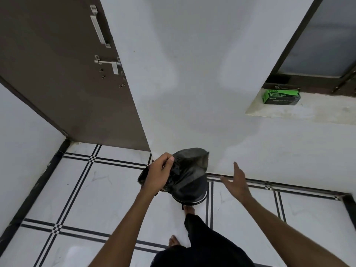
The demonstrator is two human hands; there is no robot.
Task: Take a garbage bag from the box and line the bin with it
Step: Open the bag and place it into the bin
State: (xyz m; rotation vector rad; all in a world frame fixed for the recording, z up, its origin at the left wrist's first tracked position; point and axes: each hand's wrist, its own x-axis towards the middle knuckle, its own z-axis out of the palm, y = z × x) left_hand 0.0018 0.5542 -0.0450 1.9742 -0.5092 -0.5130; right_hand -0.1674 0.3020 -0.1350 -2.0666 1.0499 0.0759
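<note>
Bag [189, 170] sits bunched over the bin [192, 199] on the floor by the wall, left hand [159, 175] pinching its near-left edge, right hand [236, 183] spread and empty just right of it, so right takes the far-right rim.

Down on the white tiled floor [92, 191] stands the round black bin [194, 197], right against the white wall [192, 74], with the black plastic garbage bag [189, 170] over its top. The left hand [159, 175] is at the bag's left side, the right hand [236, 183] apart to the right. Brown door [57, 74] far left. Up right, the green cardboard box [281, 97] sits on the stone window ledge [308, 112].
</note>
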